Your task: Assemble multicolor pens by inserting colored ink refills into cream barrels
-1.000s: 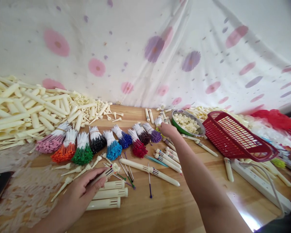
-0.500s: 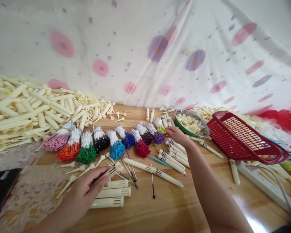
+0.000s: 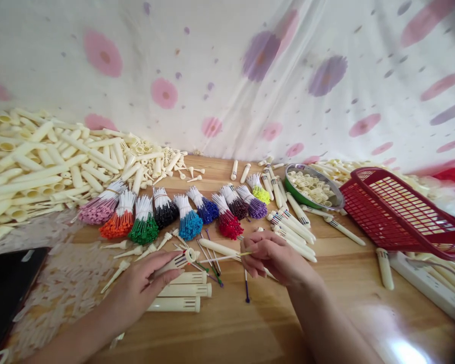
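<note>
Clearly, refill (image 3: 224,258) in right hand (image 3: 271,255)

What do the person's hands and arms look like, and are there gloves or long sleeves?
The left hand and right hand wear no gloves. The left forearm and right forearm are bare, with no sleeve, watch or bracelet showing. I can't see any rings.

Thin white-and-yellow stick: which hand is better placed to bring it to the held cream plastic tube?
Probably the right hand: it holds the stick, white end toward the tube in the left hand.
</note>
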`<state>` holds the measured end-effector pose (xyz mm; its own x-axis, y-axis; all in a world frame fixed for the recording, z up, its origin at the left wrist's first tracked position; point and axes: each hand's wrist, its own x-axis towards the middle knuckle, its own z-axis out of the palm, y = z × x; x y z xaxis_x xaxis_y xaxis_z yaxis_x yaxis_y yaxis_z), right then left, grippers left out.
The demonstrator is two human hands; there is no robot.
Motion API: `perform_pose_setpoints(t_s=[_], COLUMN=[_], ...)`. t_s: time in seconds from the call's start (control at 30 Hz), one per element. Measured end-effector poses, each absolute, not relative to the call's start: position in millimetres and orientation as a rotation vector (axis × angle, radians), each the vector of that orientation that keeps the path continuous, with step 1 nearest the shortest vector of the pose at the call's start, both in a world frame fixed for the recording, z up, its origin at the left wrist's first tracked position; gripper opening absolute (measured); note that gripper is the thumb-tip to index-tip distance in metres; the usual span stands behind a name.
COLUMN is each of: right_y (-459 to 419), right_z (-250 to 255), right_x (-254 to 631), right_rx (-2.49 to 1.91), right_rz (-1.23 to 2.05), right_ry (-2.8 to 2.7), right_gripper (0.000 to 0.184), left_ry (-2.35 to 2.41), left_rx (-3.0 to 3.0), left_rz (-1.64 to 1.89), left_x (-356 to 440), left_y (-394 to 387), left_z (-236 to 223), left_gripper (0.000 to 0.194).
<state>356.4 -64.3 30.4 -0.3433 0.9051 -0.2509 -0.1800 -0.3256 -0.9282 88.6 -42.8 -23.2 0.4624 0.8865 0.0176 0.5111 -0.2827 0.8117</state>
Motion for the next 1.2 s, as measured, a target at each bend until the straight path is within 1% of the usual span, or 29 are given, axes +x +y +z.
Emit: perform_pose_setpoints(t_s=[0.3, 0.7, 1.03, 1.2], right_y=[-58.5, -58.1, -57.2, -56.9], right_z=[27.6, 28.4, 26.9, 24.6], right_x=[359.9, 343.6, 346.9, 350.2], right_rx=[-1.051, -1.12, -1.105, -1.08], right_rz=[1.773, 1.837, 1.85, 1.845], right_ry=[-0.963, -0.993, -0.99, -0.999], right_gripper=[0.019, 0.016, 0.015, 0.017], left_ry=[1.071, 1.0, 0.988, 0.988], left_rx=[2.083, 2.128, 2.088, 2.094], left_rz=[0.572, 0.428, 0.449, 0.434], left_x=[87.9, 92.3, 93.8, 93.5], left_y=[-43.2, -48.3, -49.3, -49.7], left_z=[-21.5, -11.5, -7.1, -7.6], left_gripper=[0.036, 0.036, 0.036, 0.037])
